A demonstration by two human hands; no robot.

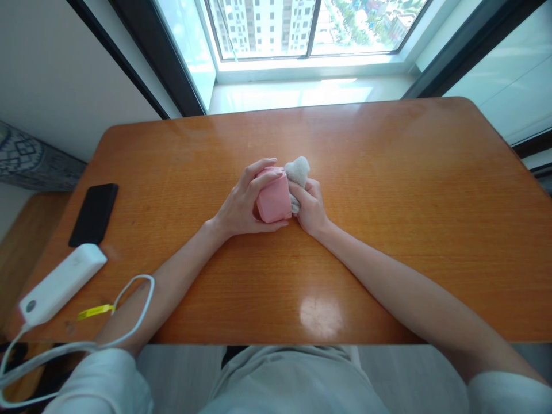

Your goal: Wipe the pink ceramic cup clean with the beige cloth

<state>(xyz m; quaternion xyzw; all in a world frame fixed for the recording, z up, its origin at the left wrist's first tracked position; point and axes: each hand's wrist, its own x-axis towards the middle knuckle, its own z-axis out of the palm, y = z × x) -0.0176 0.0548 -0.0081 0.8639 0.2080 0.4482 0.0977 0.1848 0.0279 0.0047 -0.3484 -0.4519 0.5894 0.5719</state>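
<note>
A small pink box-like object (275, 198) is in my left hand (241, 201), whose fingers and thumb curl around its top and near side. What the pink object is exactly, I cannot make out. My right hand (313, 208) grips a bunched light grey cloth (297, 171) between thumb and fingers. The cloth lies against the right side of the pink object, and part of it is hidden by my right thumb. Both hands meet over the middle of the wooden table.
On the table's left side lie a black phone (94, 214) and a long white device (62, 284) with a white cable (149, 299) running over my left forearm. A yellow tag (95, 311) is on the cable. Beyond the wooden table (409, 172) is a window (310, 29).
</note>
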